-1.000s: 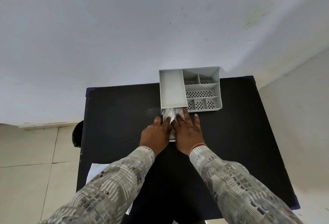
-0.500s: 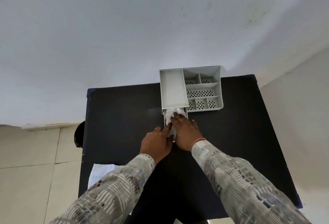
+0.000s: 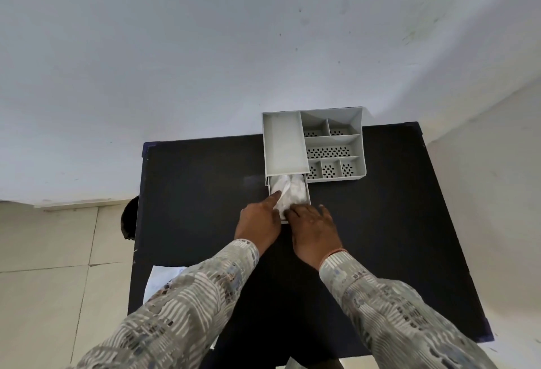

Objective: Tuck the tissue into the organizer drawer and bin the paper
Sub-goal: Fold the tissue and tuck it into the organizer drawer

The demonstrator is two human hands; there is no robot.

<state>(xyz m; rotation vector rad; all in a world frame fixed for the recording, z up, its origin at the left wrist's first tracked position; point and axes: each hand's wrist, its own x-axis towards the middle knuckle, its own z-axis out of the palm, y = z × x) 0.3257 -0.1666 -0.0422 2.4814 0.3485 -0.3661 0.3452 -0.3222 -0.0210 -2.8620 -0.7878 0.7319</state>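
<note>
A grey desk organizer (image 3: 284,146) stands at the far edge of a black table (image 3: 199,187). Its small drawer (image 3: 307,193) is pulled out toward me, and a crumpled white tissue (image 3: 288,191) lies inside it. My left hand (image 3: 259,222) rests at the drawer's front left, its index finger pressing on the tissue. My right hand (image 3: 314,229) lies at the drawer's front right corner, fingers spread, touching the drawer's front edge. A white sheet of paper (image 3: 161,279) lies at the table's near left, partly hidden under my left sleeve.
The organizer has several open compartments with perforated floors (image 3: 329,152) on its right side. A dark round object (image 3: 128,219) shows beside the table's left edge. A white wall stands behind the table; tiled floor lies to the left.
The tissue has gone from lying half outside to lying inside the drawer. My right hand has drawn back from the tissue to the drawer's front corner; my left finger now presses the tissue.
</note>
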